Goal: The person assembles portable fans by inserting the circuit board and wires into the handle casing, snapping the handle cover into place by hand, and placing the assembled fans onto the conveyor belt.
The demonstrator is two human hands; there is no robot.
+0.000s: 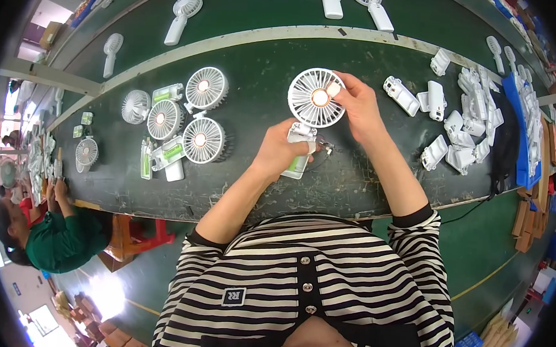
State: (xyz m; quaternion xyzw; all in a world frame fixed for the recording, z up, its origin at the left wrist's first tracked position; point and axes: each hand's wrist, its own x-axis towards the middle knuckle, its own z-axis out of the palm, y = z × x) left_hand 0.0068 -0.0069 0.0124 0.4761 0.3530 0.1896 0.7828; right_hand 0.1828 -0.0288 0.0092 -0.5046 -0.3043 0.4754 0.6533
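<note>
My left hand (274,149) is closed around the opened white handle (303,133) of a small handheld fan, with a green battery showing inside. Above it, the fan's round white head (302,106) faces up, its centre ringed in orange. My right hand (360,108) grips the head at its right rim, thumb and fingers near the centre. Thin dark wires (322,152) with small parts stick out to the right of the handle. Whether head and handle are joined is hard to see behind the left fingers.
Several fans with opened handles and green batteries (202,140) lie to the left. White plastic shells (462,134) are heaped at the right, beside a blue bin (527,135). Closed-up fans (186,9) lie beyond the pale rail (261,37). A co-worker (64,240) sits far left.
</note>
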